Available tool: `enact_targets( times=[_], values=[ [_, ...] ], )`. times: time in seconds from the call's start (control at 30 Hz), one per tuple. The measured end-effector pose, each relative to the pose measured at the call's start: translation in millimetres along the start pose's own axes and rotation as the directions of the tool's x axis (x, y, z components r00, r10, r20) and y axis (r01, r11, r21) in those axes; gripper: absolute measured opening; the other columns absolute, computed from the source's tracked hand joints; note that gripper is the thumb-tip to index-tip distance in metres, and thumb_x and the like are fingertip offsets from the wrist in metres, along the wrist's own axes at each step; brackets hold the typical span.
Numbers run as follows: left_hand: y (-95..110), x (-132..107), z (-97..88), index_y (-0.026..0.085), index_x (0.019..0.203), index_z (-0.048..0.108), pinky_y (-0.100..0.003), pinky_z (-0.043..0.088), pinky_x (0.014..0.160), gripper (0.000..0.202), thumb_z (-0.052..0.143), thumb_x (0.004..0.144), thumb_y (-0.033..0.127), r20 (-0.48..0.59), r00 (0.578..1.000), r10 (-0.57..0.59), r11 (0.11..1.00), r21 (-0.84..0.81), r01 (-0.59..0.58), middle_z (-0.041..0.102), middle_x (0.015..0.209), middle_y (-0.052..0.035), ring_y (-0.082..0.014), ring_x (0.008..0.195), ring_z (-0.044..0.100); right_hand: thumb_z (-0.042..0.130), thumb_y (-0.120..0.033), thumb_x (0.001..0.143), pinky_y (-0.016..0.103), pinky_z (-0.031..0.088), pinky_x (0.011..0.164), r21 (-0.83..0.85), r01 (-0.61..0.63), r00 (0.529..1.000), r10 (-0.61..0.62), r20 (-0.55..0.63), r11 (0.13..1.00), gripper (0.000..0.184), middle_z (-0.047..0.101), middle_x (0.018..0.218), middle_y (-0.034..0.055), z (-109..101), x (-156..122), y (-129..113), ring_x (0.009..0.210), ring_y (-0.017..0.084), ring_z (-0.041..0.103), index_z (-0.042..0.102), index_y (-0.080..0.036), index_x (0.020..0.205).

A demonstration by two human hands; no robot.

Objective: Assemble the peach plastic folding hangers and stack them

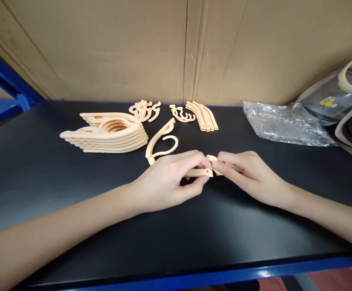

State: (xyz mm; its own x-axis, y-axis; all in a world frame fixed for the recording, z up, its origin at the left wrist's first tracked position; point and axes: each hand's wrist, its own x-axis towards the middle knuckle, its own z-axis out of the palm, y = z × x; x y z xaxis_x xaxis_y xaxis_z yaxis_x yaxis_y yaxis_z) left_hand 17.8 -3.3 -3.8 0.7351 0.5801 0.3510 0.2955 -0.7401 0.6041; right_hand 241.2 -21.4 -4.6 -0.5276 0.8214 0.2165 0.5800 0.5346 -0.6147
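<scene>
My left hand (176, 178) is closed on a cream plastic hanger arm (199, 173), whose end with a small round hole sticks out between thumb and fingers. Behind that hand rises a curved hanger arm with a hook (166, 141); whether it joins the held arm is hidden by the fingers. Pinched in my right hand (248, 173) is another cream hanger piece (212, 159), its rounded tip pointing at the left hand. Both hands meet just above the black tabletop (170, 238), the two pieces close together. Fingers cover most of the right-hand piece.
A stack of folded hangers (109, 139) lies at left. Toward the back are loose hooks (144, 110), more hooks (183, 115) and a row of hanger arms (202, 116). Crumpled clear plastic (285, 125) and a transparent container (324, 101) occupy the right. Cardboard (118, 48) stands behind.
</scene>
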Motion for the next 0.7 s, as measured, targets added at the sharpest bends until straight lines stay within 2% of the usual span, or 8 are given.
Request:
enact_targets(
  times=[0.1,0.2,0.37,0.5,0.7],
  values=[
    [0.4,-1.5,-1.1,0.016,0.1,0.061,-0.017,0.042,0.062,0.013,0.053,0.089,0.012,-0.006,1.0,0.016,1.0,0.017,-0.016,0.062,0.085,0.0017,-0.0071,0.069,0.055,0.042,-0.036,0.101,0.022,0.024,0.046,-0.011,0.003,1.0,-0.003,0.004,1.0,0.04,0.03,0.056,-0.0074,0.3,0.3,-0.3,0.048,0.006,0.029,0.034,-0.02,0.065],
    [0.8,-2.9,-2.1,0.017,0.103,0.061,-0.017,0.043,0.062,0.015,0.051,0.092,0.016,-0.013,1.0,0.017,0.998,0.064,-0.016,0.063,0.088,0.0005,-0.0083,0.073,0.058,0.04,-0.035,0.101,0.023,0.025,0.048,-0.03,0.026,1.0,-0.025,0.01,0.999,0.039,0.032,0.057,-0.007,0.0,-0.2,-1.4,0.048,0.007,0.031,0.036,-0.02,0.066],
    [2.3,-3.6,-2.6,0.019,0.103,0.06,-0.016,0.041,0.055,0.016,0.052,0.09,0.016,-0.037,0.999,-0.033,0.996,0.08,0.036,0.063,0.085,0.0019,-0.0061,0.062,0.052,0.037,-0.035,0.102,0.023,0.028,0.052,-0.051,0.033,0.999,-0.031,0.034,0.998,0.039,0.037,0.06,-0.0053,-0.9,-0.9,-0.7,0.052,0.008,0.035,0.036,-0.02,0.066],
    [2.2,-2.6,-2.6,0.017,0.101,0.059,-0.015,0.039,0.049,0.017,0.053,0.086,0.011,-0.067,0.997,-0.042,0.998,0.039,0.045,0.062,0.084,0.0022,-0.0059,0.061,0.051,0.033,-0.035,0.103,0.023,0.03,0.053,-0.028,0.036,0.999,-0.035,0.037,0.999,0.039,0.041,0.062,-0.0046,-0.5,-1.4,-0.1,0.054,0.009,0.037,0.037,-0.02,0.067],
    [1.2,-2.9,-1.9,0.017,0.104,0.059,-0.018,0.046,0.062,0.014,0.054,0.091,0.017,-0.051,0.996,-0.067,0.997,0.028,0.068,0.065,0.091,0.0015,-0.008,0.072,0.059,0.04,-0.044,0.1,0.023,0.029,0.051,-0.103,0.05,0.998,-0.046,0.043,0.993,0.04,0.044,0.062,-0.0048,1.6,-1.9,-0.1,0.052,0.008,0.039,0.037,-0.02,0.068]
  ],
)
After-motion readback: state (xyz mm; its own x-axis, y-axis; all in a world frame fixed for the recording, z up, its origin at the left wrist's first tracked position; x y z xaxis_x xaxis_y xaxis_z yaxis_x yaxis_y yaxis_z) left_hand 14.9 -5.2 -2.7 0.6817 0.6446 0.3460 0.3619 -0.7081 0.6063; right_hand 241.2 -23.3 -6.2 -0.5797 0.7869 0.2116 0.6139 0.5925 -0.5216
